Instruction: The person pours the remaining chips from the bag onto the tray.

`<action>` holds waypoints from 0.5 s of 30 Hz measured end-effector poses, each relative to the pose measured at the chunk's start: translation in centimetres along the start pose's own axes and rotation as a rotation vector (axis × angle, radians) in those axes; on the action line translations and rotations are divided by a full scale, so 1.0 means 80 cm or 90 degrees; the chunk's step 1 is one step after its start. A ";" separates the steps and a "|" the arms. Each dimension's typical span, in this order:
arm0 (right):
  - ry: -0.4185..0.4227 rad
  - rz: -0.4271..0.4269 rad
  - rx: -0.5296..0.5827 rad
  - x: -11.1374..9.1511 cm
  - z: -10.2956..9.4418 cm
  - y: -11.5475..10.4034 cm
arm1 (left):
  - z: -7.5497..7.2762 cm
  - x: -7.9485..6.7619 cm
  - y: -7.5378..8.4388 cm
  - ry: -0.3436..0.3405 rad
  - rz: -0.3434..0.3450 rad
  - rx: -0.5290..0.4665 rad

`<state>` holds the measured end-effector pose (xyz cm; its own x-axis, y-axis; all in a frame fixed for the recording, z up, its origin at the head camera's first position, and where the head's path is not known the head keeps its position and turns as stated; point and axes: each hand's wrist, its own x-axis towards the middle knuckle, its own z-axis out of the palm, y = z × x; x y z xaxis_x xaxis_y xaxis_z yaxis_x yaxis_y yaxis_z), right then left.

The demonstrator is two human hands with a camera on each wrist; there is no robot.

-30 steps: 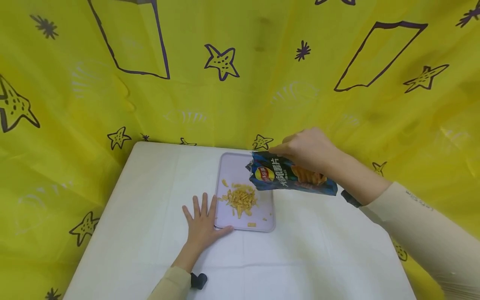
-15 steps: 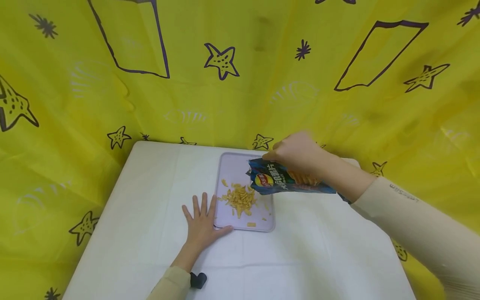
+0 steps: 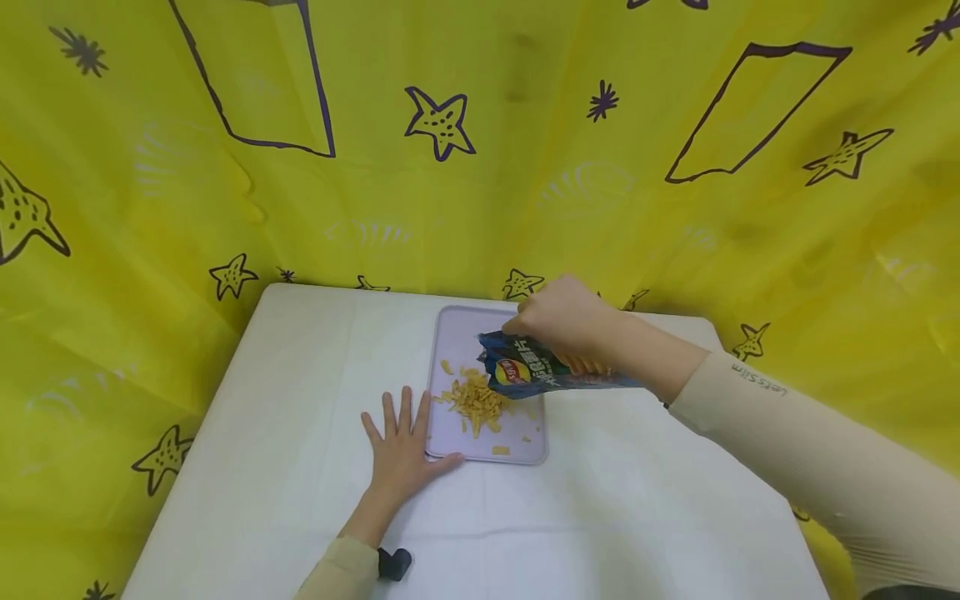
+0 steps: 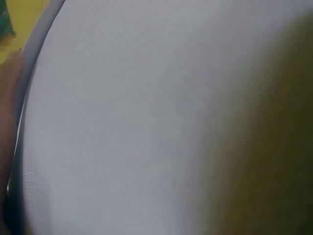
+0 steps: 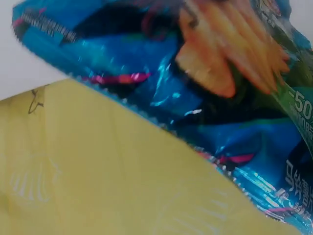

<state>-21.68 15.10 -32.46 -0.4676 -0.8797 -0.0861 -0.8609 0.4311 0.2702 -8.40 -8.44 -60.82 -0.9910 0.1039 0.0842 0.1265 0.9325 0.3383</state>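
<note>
My right hand grips a blue bag of potato chips near its torn end, holding it on its side over a pale lilac tray. The bag's mouth points left, above a heap of broken chips in the tray. In the right wrist view the chip bag fills the upper part, with the hand hidden. My left hand lies flat with fingers spread at the tray's lower left corner, its thumb along the near edge. Only a strip of the left hand shows in the left wrist view.
A white-covered table carries the tray. Behind it hangs a yellow curtain with starfish drawings. A small black object sits beside the left wrist. A few loose crumbs lie near the tray's front edge.
My right hand and the chip bag have moved left and a little nearer, further over the chip heap. The left hand stays in place.
</note>
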 end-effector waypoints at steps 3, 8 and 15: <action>0.002 0.002 0.007 0.001 0.002 -0.001 | 0.000 0.000 -0.001 -0.007 -0.003 0.001; 0.000 0.003 0.014 0.000 0.000 0.001 | 0.002 0.001 -0.002 -0.033 -0.009 0.005; 0.009 0.001 0.009 -0.005 -0.006 0.003 | 0.004 0.000 -0.002 0.006 0.004 0.005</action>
<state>-21.59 15.42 -31.92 -0.4654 -0.8822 -0.0717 -0.8634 0.4346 0.2561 -8.41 -8.46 -61.14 -0.9898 0.1066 0.0945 0.1322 0.9346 0.3302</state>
